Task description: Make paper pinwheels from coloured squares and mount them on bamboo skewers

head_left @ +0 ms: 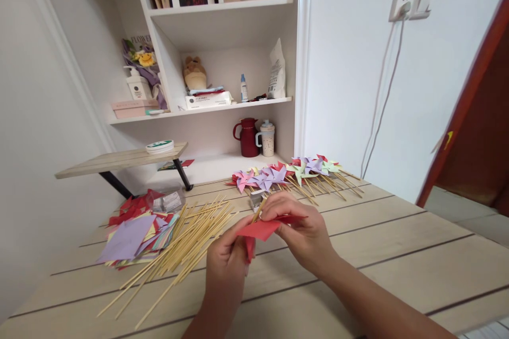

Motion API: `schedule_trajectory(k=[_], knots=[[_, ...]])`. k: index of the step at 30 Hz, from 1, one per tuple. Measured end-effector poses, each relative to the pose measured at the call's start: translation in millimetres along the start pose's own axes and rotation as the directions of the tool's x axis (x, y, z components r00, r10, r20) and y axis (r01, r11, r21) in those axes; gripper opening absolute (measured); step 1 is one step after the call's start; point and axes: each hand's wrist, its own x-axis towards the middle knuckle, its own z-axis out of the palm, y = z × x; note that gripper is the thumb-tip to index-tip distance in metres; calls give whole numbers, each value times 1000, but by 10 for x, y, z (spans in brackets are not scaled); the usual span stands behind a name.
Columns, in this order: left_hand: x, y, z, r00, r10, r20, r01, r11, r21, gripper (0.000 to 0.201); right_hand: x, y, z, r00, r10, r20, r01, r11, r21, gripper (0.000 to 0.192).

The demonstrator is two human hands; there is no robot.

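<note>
Both hands meet above the pale wood plank counter (358, 254). Left hand (225, 262) pinches folded red paper square (260, 229) from below; right hand (304, 233) fingers (278, 206) pinch its top, pressing thin bamboo stick (257, 212) that points away-up. Spare sticks (186, 243) lie left of fingers.

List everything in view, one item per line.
red paper piece: one, red, held in both hands above the table
wooden sticks: many, tan, loose pile left of the hands
paper squares: stack, lilac on top, mixed colours, far left of the table
finished pinwheels: many, pink, lilac, green, red, along the table's far edge
table: one, pale wood planks
red jug: one, low shelf
shelf unit: white, behind the table
left hand: holds the paper and a stick
right hand: pinches the paper
</note>
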Motion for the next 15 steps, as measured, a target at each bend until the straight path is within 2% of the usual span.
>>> schedule_trajectory(k=[7,15], knots=[[15,-7,-26,996,94,2,-94,990,110,30,5,-7,-1,1000,-9,-13,9,1000,-23,10],[1,75,-15,987,158,-33,-152,977,151,19,21,-31,0,1000,-18,-17,17,999,-47,8]])
